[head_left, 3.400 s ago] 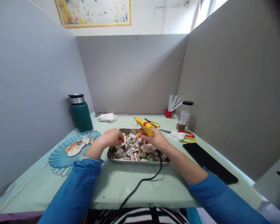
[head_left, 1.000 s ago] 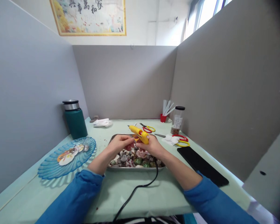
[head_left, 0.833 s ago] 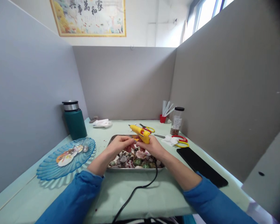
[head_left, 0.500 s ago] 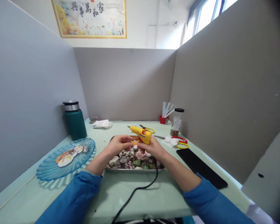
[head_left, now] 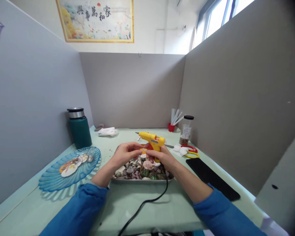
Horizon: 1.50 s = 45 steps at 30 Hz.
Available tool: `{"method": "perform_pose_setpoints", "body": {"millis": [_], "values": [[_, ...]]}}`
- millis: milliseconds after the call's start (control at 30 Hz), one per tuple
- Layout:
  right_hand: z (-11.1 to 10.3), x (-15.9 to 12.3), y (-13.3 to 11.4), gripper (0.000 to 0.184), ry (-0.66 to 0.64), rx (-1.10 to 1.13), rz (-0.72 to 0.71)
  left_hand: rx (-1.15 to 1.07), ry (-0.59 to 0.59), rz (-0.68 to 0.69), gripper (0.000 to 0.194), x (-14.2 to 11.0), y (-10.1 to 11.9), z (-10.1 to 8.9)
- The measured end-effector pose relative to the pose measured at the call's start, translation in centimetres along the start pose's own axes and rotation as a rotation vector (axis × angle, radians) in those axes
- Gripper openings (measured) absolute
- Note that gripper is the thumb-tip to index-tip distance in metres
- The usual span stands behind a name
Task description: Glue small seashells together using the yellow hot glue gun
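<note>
My right hand (head_left: 162, 157) is closed round the handle of a yellow glue gun (head_left: 152, 139), whose nozzle points left and whose black cord (head_left: 147, 201) runs toward me. My left hand (head_left: 125, 153) pinches a small orange shell (head_left: 143, 151) just under the gun. Both hands hover over a metal tray (head_left: 137, 179) filled with several mixed seashells. To the left lies a blue shell-shaped glass plate (head_left: 51, 177) with a few shells on it.
A green flask (head_left: 79, 128) stands at the back left, white tissue (head_left: 108, 131) behind the tray. A red cup of white sticks (head_left: 172, 126), a jar (head_left: 186, 130), scissors (head_left: 190, 151) and a black phone (head_left: 211, 177) lie to the right. Grey partitions wall three sides.
My left hand let go of a white shell and now pinches an orange one. Both hands rose a little above the tray, and the glue gun's nozzle levelled out.
</note>
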State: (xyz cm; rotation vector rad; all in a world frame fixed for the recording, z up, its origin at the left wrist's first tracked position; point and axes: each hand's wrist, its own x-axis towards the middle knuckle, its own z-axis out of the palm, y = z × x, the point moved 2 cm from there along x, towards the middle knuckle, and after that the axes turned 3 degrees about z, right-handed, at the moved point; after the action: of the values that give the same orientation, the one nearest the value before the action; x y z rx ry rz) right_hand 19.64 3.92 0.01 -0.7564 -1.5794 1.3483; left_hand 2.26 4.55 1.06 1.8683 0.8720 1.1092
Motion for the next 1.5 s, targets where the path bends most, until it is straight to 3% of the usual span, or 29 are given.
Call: {"method": "perform_pose_setpoints", "body": {"millis": [233, 633, 733, 1033, 1300, 1500], "values": [[0.1, 0.0, -0.1, 0.025, -0.014, 0.05, 0.012, 0.065, 0.041, 0.003, 0.022, -0.1, 0.4, 0.2], [0.2, -0.1, -0.1, 0.023, -0.018, 0.079, 0.011, 0.143, 0.032, 0.079, 0.026, -0.3, -0.1, 0.5], [0.1, 0.1, 0.0, 0.026, -0.004, 0.053, -0.018, 0.14, 0.087, 0.083, 0.026, -0.2, 0.1, 0.3], [-1.3, 0.2, -0.3, 0.023, 0.123, -0.336, -0.172, 0.143, 0.452, 0.064, 0.024, 0.2, 0.2, -2.1], [-0.9, -0.6, -0.9, 0.015, 0.081, -0.705, -0.412, 0.203, 0.54, 0.07, 0.025, -0.1, 0.2, -2.5], [-0.6, -0.5, -0.6, 0.014, 0.041, -0.825, -0.472, 0.264, 0.532, 0.1, 0.023, -0.1, 0.0, -2.4]]}}
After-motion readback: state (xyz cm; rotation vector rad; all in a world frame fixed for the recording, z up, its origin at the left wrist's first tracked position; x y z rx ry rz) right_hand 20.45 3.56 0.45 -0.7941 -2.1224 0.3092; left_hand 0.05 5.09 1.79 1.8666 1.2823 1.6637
